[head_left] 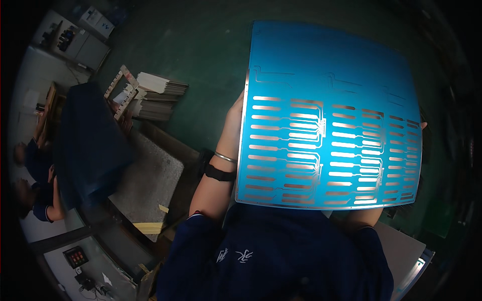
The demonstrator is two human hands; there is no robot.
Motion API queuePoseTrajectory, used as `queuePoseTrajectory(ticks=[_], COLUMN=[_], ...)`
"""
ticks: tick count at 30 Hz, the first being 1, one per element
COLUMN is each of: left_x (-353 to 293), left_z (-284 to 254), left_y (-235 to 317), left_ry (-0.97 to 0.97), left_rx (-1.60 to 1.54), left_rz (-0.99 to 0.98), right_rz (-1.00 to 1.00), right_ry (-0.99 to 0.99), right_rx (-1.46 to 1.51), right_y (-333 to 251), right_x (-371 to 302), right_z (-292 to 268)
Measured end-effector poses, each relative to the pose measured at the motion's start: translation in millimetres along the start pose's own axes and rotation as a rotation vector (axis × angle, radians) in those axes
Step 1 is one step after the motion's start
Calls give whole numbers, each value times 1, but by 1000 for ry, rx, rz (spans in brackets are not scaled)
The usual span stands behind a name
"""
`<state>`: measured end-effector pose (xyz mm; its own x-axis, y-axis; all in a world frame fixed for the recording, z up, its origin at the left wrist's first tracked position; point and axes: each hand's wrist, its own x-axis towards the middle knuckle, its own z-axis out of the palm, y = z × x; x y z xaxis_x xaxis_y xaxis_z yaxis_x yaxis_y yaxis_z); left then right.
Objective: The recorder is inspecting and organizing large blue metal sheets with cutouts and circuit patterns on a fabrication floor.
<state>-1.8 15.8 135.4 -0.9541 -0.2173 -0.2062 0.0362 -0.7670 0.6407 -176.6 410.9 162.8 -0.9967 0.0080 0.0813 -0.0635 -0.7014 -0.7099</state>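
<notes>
A large blue circuit panel (pixel 291 55) with rows of shiny copper-coloured pads and thin traces is held up in front of my chest, its printed face in view and its lower edge nearest me. My left hand (pixel 234 120) grips the panel's left edge; its fingers are hidden behind the sheet. A metal bangle (pixel 225 158) and a black band (pixel 221 173) circle that wrist. On the far side, only a bit of my right hand (pixel 424 125) shows past the right edge, and the panel covers the remainder of it.
A grey tabletop (pixel 145 175) with yellow tape stands to my left, and stacked boards (pixel 158 98) sit beyond it. At the far left, another person's arm (pixel 56 200) shows beside a dark, draped-looking shape (pixel 93 145). A pale flat surface (pixel 399 253) lies at lower right.
</notes>
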Motion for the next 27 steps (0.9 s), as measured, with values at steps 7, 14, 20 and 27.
queuePoseTrajectory(ticks=[7,14,20,27], left_x=[0,-2,-4,-2], left_z=[13,-7,-6,-26], left_y=[13,15,25,25], left_ry=[24,32,36,94], left_rx=[79,-114,-123,-191], left_rz=[-67,-53,66,42], right_rz=[109,171,17,-20], right_ry=[-66,-152,-34,-69], right_rx=[131,227,251,139], right_y=[12,11,-12,-28], right_x=[-17,-43,-60,-66], right_z=[-14,-26,-17,37])
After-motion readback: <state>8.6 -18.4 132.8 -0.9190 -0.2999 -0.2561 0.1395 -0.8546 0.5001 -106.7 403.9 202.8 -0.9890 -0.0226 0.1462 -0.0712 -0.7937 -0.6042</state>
